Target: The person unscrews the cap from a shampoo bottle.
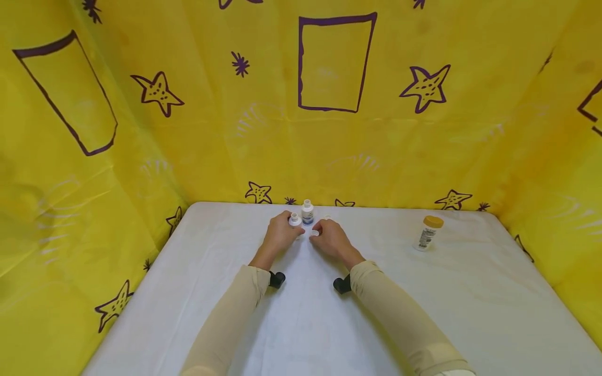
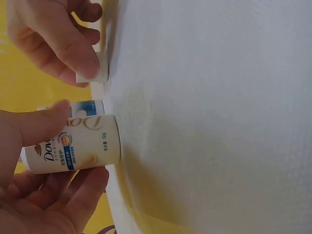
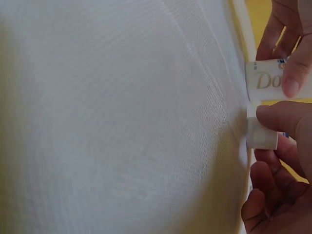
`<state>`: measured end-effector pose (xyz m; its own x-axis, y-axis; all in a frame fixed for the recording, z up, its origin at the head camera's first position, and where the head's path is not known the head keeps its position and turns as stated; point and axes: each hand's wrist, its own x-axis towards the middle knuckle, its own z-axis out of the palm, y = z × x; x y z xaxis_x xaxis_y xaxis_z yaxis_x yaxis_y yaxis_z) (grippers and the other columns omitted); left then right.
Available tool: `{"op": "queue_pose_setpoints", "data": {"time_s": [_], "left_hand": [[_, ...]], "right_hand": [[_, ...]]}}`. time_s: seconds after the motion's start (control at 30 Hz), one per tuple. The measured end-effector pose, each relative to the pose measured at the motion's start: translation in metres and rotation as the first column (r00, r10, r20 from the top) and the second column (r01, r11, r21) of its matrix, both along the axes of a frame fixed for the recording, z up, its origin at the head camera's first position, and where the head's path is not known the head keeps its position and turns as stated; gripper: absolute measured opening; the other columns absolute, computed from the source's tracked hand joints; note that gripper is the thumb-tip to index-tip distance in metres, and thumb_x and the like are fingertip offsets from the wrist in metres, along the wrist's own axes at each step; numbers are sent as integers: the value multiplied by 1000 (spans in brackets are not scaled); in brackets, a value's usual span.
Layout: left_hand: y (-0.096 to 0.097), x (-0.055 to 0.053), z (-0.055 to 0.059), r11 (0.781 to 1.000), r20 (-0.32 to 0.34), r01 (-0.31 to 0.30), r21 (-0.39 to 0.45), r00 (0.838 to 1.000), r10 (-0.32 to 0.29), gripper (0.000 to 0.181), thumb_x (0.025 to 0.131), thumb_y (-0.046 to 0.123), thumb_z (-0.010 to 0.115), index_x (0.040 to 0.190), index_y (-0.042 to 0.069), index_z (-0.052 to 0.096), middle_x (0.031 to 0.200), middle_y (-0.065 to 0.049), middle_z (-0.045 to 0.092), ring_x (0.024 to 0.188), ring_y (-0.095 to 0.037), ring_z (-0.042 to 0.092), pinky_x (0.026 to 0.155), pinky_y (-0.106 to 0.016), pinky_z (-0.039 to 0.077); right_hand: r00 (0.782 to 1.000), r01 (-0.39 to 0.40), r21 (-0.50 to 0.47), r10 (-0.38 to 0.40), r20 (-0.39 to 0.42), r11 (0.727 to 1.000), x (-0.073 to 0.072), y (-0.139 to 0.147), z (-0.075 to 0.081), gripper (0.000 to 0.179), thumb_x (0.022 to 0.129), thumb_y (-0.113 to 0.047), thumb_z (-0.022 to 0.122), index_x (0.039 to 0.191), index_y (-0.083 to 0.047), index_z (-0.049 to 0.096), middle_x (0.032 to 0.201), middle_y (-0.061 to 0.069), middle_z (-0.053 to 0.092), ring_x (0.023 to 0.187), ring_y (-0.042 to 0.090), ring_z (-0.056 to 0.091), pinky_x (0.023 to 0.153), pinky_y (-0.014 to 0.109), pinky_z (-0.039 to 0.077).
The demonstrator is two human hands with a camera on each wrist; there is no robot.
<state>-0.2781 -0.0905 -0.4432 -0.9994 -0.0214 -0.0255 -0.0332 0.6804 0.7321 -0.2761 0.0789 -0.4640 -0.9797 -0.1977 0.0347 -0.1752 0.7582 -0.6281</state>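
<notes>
on table (image 1: 301, 334): left hand (image 1: 279, 233) gripping bottle (image 2: 93, 148), "dove", "50g".

At two o'clock in the right wrist view, the edge crops the left hand (image 3: 295, 39), whose thumb (image 3: 295, 73) hides lettering past "Do" on the white bottle (image 3: 263, 91); print on an orange-capped container (image 1: 427, 237), at three o'clock from the right hand (image 1: 333, 239), is illegibly small.
</notes>
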Motion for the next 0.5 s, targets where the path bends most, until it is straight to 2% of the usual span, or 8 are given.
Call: {"op": "queue_pose_setpoints", "data": {"time_s": [0.5], "left_hand": [[3,1,1,999,2,-25,-37,1000,25,52,85,19,83,129,2,60,129,-16,69,109,-28,65,101,-43,54]], "right_hand": [[999,21,18,-22,35,1000,1,-3,-3,25,90,-19,75,111,-5,71,98,9,70,89,24,62,87,41,53]]}}
